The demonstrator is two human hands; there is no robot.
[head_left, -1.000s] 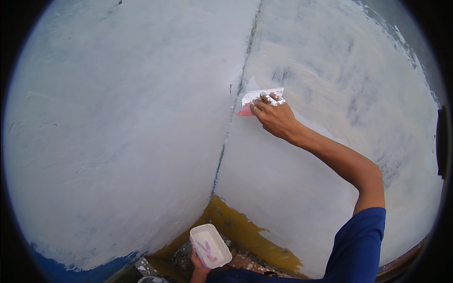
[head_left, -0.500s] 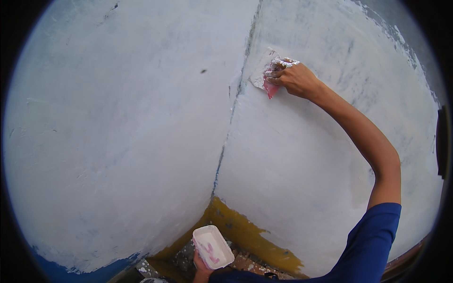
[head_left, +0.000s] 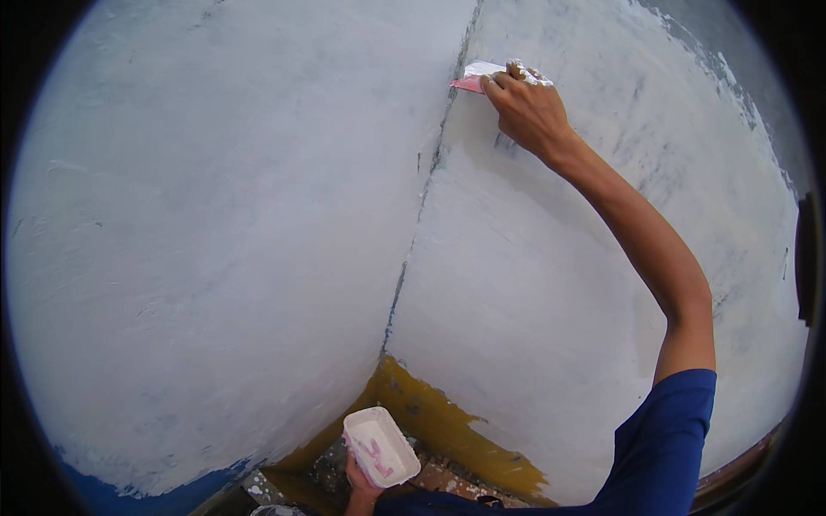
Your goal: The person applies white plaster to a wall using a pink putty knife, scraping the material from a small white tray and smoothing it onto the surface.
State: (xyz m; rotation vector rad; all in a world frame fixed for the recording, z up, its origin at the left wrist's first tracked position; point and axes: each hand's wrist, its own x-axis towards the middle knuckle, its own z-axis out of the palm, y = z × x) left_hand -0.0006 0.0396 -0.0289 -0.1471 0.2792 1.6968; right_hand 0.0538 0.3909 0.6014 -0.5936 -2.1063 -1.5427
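Note:
My right hand (head_left: 531,110) reaches up, fingers closed on a pink putty spreader (head_left: 471,84) coated with white putty. The spreader's edge meets the dark corner line where two white-coated walls join. White putty also smears the fingers. Low in the view, my left hand (head_left: 360,478) grips a whitish rectangular tub (head_left: 402,437) from its left side; pale putty with pink streaks shows inside it.
The left wall (head_left: 215,258) and right wall (head_left: 516,284) carry patchy white coating. An ochre band (head_left: 422,400) runs along their foot, with blue paint (head_left: 163,499) at lower left. Below lies a speckled, cluttered surface. A dark object (head_left: 807,258) stands at the right edge.
My right hand has moved up the right wall with the spreader, bringing it to the corner line and turning it more edge-on. The tub in my left hand has shifted slightly left.

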